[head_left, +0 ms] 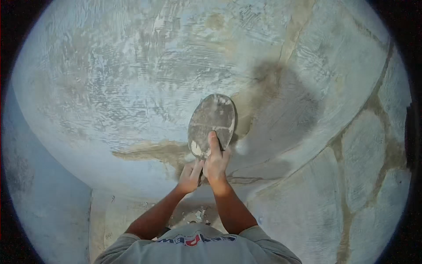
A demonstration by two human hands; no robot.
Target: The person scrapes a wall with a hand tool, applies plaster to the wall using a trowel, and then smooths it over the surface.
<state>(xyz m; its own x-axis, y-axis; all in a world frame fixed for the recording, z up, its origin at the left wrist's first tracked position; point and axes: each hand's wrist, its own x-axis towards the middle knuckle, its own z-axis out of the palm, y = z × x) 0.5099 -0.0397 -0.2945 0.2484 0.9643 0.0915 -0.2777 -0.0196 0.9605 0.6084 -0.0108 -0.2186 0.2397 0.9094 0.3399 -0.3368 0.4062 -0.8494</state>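
My right hand grips a flat oval grey slab by its lower end. Its thumb lies along the slab's face, and the other fingers are mostly hidden. Pale smears and a light line mark the slab, which is held up in front of the wall. Close beside the right wrist is my left hand, its fingers bent together just below the slab's lower edge. A small dark edge shows by its palm, but I cannot make out what it is.
The large pale wall is curved and rough, with a brown crack-like strip to the left of the slab. Brown joints divide stone-like panels at the right. White fragments lie low down, near my shirt.
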